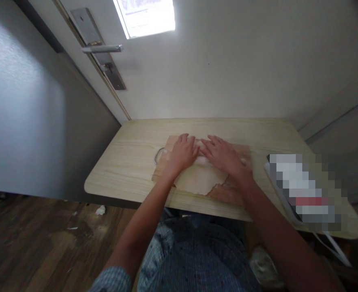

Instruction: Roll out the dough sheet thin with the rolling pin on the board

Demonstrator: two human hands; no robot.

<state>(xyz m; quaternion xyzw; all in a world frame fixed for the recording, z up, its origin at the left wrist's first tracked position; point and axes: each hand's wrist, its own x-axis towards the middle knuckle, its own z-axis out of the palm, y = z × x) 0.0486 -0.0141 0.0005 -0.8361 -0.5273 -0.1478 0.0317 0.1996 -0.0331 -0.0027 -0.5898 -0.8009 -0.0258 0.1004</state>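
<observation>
A flat sheet of pale dough [198, 180] lies on a wooden cutting board [230, 190] on a light wood table [130, 162]. Across the dough's far edge runs a white rolling pin [201, 159], mostly hidden under my hands. My left hand [181, 154] lies flat on the pin's left part, fingers stretched forward. My right hand [224, 156] lies flat on its right part, fingers pointing left and forward. Both palms press down on the pin; neither hand grips around it.
A metal handle loop [158, 155] sticks out of the board's left end. A blurred-out flat object [303, 186] sits at the table's right end. A door with a lever handle [102, 49] stands behind left. Wood floor [45, 243] with scraps lies lower left.
</observation>
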